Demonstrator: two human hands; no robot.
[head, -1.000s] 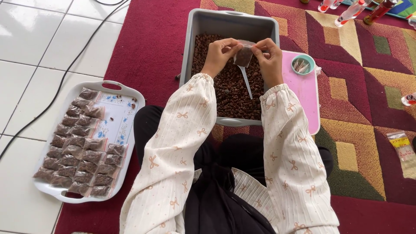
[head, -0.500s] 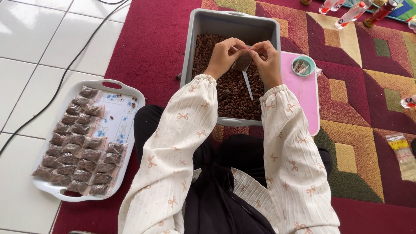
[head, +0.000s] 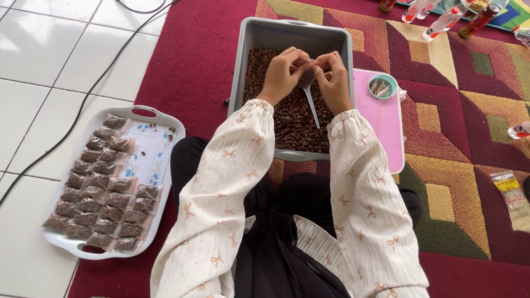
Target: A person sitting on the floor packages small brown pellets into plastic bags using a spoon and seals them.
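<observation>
Head view is showing a white tray [head: 144, 114] of filled brown sachets [head: 99, 193] lying nearest; farther, the left hand [head: 284, 74] and right hand [head: 334, 80] are pinching a small clear pouch [head: 307, 77] and white scoop [head: 312, 105] over the grey tub [head: 292, 36] of brown pellets.

From my head camera I see my own two arms covered in long cream-white sleeves of thin, finely ribbed fabric, printed all over with small peach-orange bow shapes. Each sleeve is loose and puffy along the forearm and gathers into a narrow elastic cuff at the wrist, with a little frill past the gather. My bare left hand [head: 284, 69] and bare right hand [head: 334, 77] come out of those cuffs; I can make out no rings or watch on them. Below the sleeves I wear dark, nearly black cloth over my lap and legs, and a hem of the same cream bow-printed fabric lies across it.
</observation>
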